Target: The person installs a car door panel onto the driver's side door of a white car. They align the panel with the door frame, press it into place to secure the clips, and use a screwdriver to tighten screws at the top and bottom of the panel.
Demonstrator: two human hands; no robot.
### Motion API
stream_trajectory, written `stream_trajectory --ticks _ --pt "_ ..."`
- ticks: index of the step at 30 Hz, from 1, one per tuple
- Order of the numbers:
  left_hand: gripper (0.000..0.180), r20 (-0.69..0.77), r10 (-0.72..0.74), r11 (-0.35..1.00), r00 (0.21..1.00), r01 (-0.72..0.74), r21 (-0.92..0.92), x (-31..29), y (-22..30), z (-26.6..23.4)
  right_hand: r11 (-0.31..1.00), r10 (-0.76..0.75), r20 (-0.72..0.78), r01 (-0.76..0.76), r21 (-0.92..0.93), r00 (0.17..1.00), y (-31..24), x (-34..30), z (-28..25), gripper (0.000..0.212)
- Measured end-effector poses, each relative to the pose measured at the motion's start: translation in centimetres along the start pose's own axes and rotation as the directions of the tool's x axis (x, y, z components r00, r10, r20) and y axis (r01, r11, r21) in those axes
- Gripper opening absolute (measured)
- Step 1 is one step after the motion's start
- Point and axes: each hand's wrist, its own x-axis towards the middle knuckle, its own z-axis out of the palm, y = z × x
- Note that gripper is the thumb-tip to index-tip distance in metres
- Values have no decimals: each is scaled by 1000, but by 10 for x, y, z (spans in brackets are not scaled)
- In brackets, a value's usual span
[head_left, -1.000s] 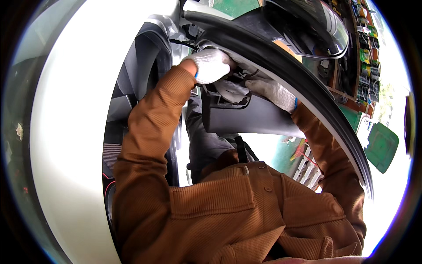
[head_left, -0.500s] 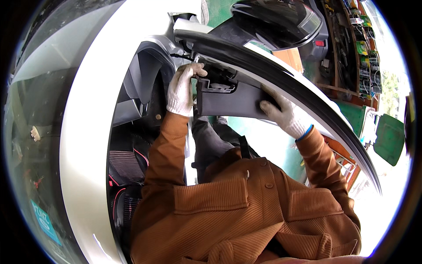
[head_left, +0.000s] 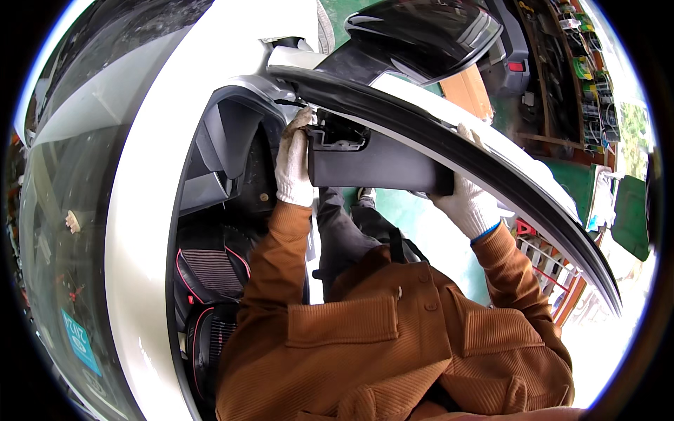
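A dark grey car door trim panel point(head_left: 382, 165) lies along the inner side of the open white car door point(head_left: 428, 144). At its left end is a cut-out with a light grey bracket point(head_left: 340, 146). Wearing a white knit glove, my left hand point(head_left: 293, 161) grips that left edge, its fingertips at the upper corner. My right hand point(head_left: 465, 200), gloved too, clasps the panel's right end. Its thumb is below the panel, and its fingers reach up partly behind the door frame's black edge. The back of the panel is hidden.
Beyond the door frame juts a black side mirror point(head_left: 428, 31). A cardboard box point(head_left: 467, 91) and crowded shelves point(head_left: 590, 84) stand farther off. To my left are the white car body point(head_left: 151, 140) and black seats with red piping point(head_left: 214, 263). My legs point(head_left: 344, 224) are below the panel.
My right hand has slid from the panel's face to its right end, which now shows. My left hand has straightened along the left edge. The view has shifted a little.
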Motion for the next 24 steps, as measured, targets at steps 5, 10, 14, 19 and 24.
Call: stream_trajectory --ticks 5,10,14,19,24 --pt "41 -31 23 860 999 -4 510 -17 -11 -1 980 -142 -102 126 -151 985 -9 17 -4 103" --pt "43 -264 -151 987 953 159 8 -57 -66 -24 998 -51 36 50 23 998 5 12 9 87" --pt "52 -313 -456 873 833 349 -342 -74 -56 -24 995 -91 65 93 -33 994 5 12 0 78" --pt "61 -395 -564 826 725 485 -287 -87 -45 -27 985 -156 6 156 -70 988 0 17 -9 81" --pt "49 -481 -559 818 676 543 -188 -146 -67 -66 973 -230 -105 231 5 968 -14 23 -19 75"
